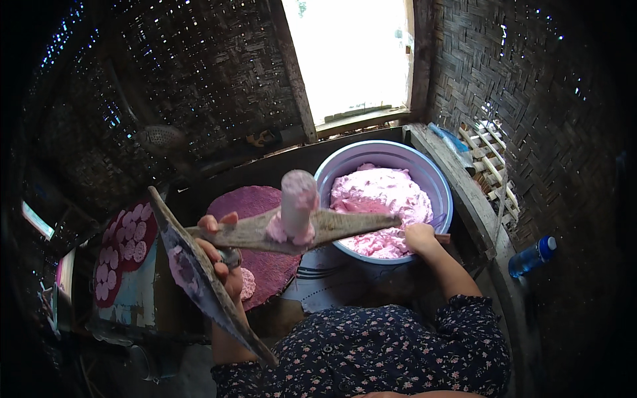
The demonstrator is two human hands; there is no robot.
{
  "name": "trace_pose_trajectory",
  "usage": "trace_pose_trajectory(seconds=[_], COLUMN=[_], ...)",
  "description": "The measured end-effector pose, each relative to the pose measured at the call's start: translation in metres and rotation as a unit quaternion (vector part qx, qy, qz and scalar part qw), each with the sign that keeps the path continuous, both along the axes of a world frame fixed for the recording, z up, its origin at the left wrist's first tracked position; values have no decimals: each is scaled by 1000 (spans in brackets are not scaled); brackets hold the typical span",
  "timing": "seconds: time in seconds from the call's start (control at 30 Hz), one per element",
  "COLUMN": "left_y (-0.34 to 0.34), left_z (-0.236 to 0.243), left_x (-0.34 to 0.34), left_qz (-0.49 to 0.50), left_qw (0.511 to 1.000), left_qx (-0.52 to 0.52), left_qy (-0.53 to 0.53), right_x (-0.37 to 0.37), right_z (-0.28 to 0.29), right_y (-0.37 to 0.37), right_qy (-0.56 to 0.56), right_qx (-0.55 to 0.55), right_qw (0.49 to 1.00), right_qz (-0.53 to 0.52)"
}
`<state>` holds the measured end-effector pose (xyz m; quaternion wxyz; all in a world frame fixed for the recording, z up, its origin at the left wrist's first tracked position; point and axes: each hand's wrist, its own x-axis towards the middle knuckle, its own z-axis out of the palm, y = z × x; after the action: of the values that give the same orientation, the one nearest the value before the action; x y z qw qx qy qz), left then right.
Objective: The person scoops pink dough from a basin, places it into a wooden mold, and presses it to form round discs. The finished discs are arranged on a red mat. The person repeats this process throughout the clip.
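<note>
My left hand (pixel 225 262) grips a wooden press with two long, pointed boards (pixel 235 232). A pale upright cylinder (pixel 297 196) coated in pink paste rises from the upper board; pink paste also clings to the other board. My right hand (pixel 421 239) is closed on a wooden handle (pixel 442 238) inside a large pale-blue bowl (pixel 438 192) heaped with pink paste (pixel 378 186). Behind my left hand lies a round magenta mat (pixel 255 278) with a lacy pink disc (pixel 247 284) near its edge.
More magenta mats with pink discs (pixel 123 245) lie at left. A blue bottle (pixel 531 257) stands at right beside a wooden ledge (pixel 488 242). Woven walls (pixel 517 93) enclose the workspace, with a bright window (pixel 345 60) behind the bowl and a slotted metal ladle (pixel 159 138) hanging at back left.
</note>
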<state>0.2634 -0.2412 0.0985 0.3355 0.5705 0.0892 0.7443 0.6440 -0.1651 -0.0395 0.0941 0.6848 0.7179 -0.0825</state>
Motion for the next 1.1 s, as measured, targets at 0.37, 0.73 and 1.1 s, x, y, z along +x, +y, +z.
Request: trace_pose_trajectory(seconds=[0.37, 0.73, 1.1], left_y=[7, -1, 2], left_z=[-7, -42, -17], left_x=[-56, -89, -70], left_qz=[15, 170, 192], left_qw=[889, 847, 798], left_qx=[253, 244, 330], left_qy=[382, 440, 466], right_x=[-6, 12, -21], right_z=[14, 1, -57], right_y=[9, 16, 51], right_qy=[22, 108, 137], right_qx=[-51, -46, -25], right_qw=[993, 984, 972], right_qz=[100, 137, 189])
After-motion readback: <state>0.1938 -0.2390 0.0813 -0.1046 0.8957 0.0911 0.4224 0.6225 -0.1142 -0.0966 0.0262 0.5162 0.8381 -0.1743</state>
